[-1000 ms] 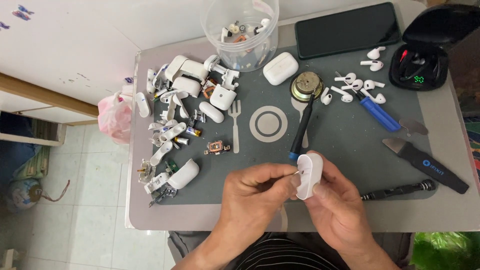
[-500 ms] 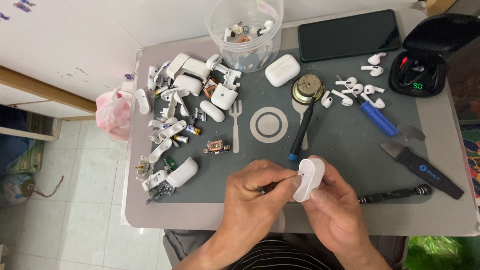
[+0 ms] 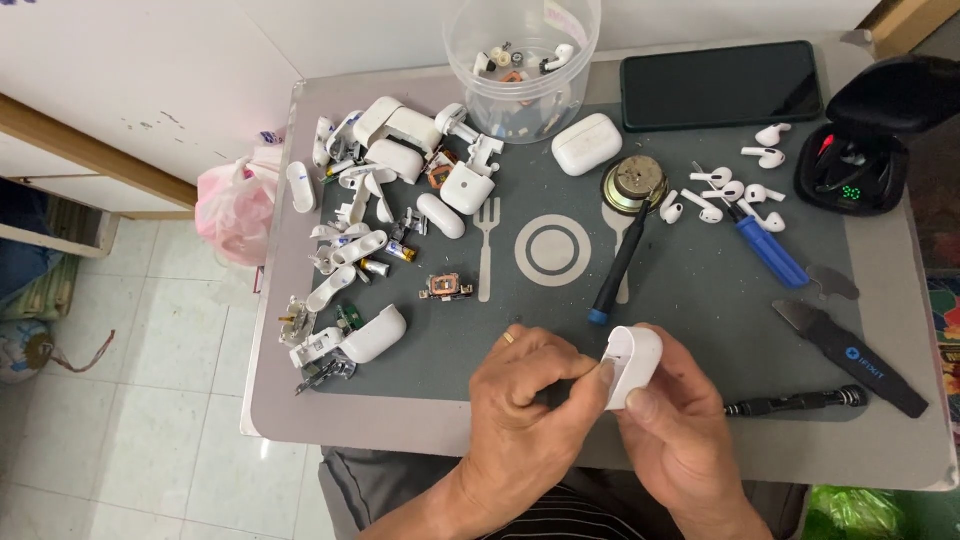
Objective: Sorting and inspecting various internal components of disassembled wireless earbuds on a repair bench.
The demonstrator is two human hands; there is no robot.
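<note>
You held the white earbud case shell point(image 3: 632, 364) tilted toward 1 o'clock, right hand point(image 3: 680, 430) fingers clamping it, left hand point(image 3: 525, 400) fingers pinched at its 9 o'clock edge.

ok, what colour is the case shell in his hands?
White case shell, held by both hands; clearest in the head view.

Small home repair station for wireless earbuds. Evidence: grey work mat point(image 3: 700, 300) on the counter point(image 3: 300, 420); heap of opened white charging-case shells point(image 3: 390, 150) far left of the left hand point(image 3: 525, 400); loose earbuds point(image 3: 735, 190) and pry tool point(image 3: 850, 350) beyond the right hand point(image 3: 670, 420); clear parts tub point(image 3: 520, 60); tiled floor point(image 3: 150, 400).
</note>
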